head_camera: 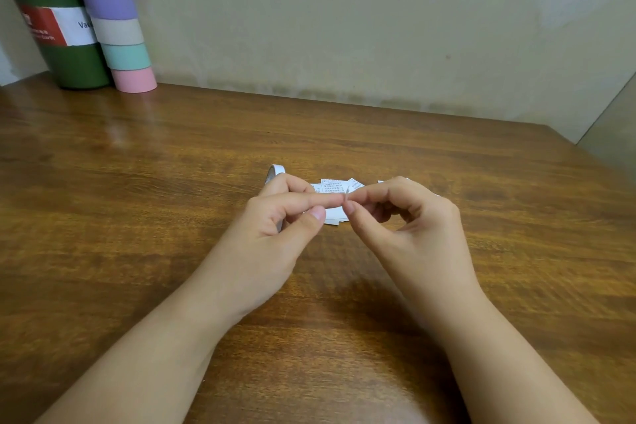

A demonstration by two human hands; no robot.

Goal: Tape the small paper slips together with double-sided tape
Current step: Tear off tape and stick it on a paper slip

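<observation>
Both hands meet above the middle of the wooden table [137,203]. My left hand [275,227] grips a white roll of double-sided tape [275,171], whose rim shows above the fingers. My right hand [409,227] pinches the loose tape end [346,197] between thumb and forefinger, right at my left forefinger's tip. Small white paper slips [331,185] with printed text lie on the table just behind and under the hands, partly hidden by them.
A dark green bottle [58,27] with a red and white label stands at the back left. Beside it stands a tube [113,17] banded in teal, grey, purple and pink. A pale wall runs behind the table; the table's right edge is at the far right.
</observation>
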